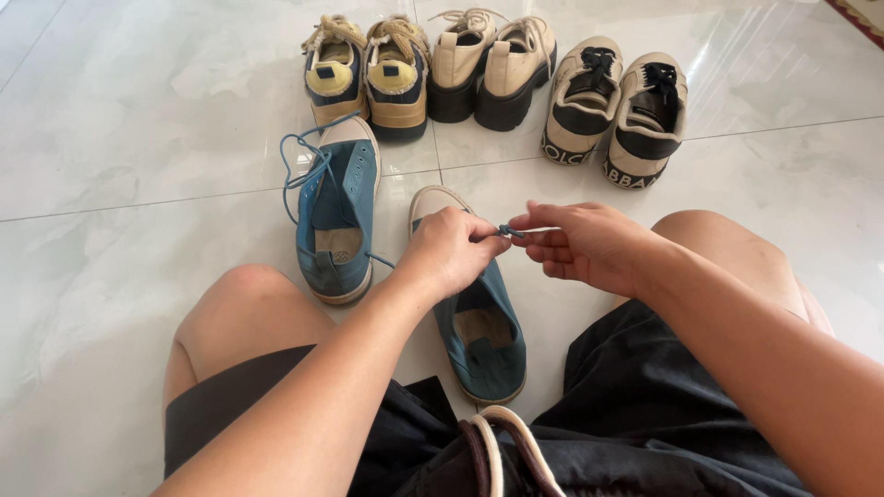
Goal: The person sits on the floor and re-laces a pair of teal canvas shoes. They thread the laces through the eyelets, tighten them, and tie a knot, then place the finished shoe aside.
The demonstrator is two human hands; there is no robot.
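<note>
A blue canvas shoe point(483, 331) lies on the floor between my knees, toe pointing away. Above its toe, my left hand point(448, 250) and my right hand point(582, 243) meet, both pinching a short piece of blue lace point(508, 231) stretched between the fingertips. The matching blue shoe point(337, 210) stands to the left, apart from my hands, with its loose blue lace point(302, 167) trailing over the tiles.
Three pairs stand in a row at the far side: yellow and navy sneakers point(366, 74), cream chunky-soled shoes point(492, 64), and cream and black sneakers point(615, 109). The floor is glossy pale tile point(138, 138). My bare knees and black shorts point(645, 405) fill the foreground.
</note>
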